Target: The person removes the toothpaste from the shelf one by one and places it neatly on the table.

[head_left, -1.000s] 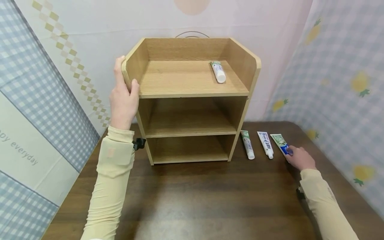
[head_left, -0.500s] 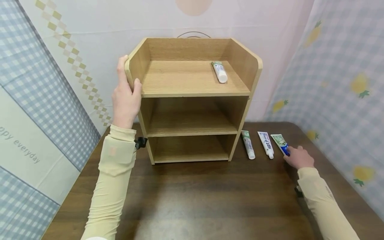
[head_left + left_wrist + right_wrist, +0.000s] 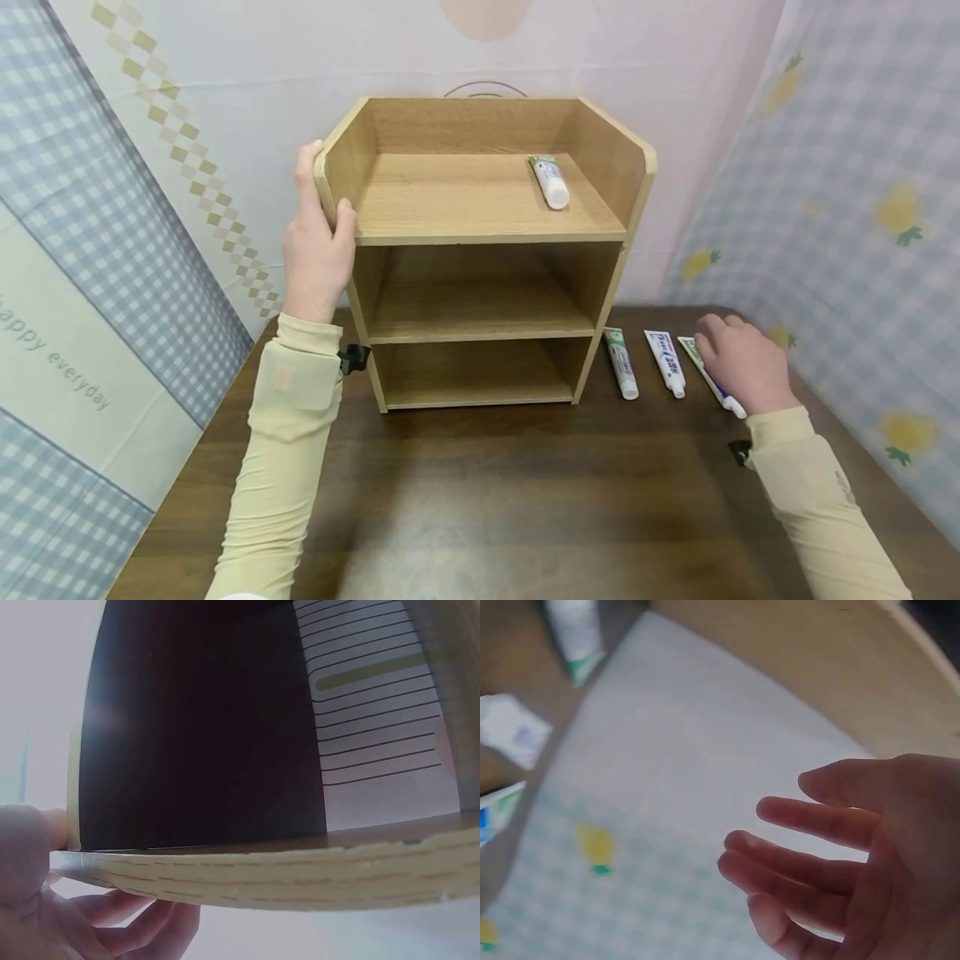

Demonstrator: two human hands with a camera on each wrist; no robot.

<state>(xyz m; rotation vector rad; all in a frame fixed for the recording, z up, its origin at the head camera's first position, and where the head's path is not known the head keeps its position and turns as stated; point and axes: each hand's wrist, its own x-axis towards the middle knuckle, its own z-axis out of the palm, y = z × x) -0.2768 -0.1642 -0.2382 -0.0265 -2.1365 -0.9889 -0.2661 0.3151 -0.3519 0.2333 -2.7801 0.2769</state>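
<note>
My left hand (image 3: 318, 237) grips the upper left side panel of a wooden shelf unit (image 3: 480, 239), thumb on the inner face and fingers outside. In the left wrist view the fingers (image 3: 146, 930) curl under the panel's edge. Over the table's right side my right hand (image 3: 744, 362) holds nothing; the right wrist view shows its fingers (image 3: 802, 874) relaxed and apart. Partly hidden beneath it in the head view lies a green and blue toothpaste tube (image 3: 708, 377). Beside that lie a white toothpaste tube (image 3: 665, 362) and a grey-green toothpaste tube (image 3: 621, 364).
Another toothpaste tube (image 3: 550, 182) with a white cap lies on the shelf's top level, toward the right. The unit stands at the back of a dark wooden table (image 3: 510, 492). Patterned cloth (image 3: 847, 208) hangs behind and at both sides.
My right hand has let go of the green and blue toothpaste tube and lifted off it, leaving it on the table. The left hand keeps its grip on the shelf.
</note>
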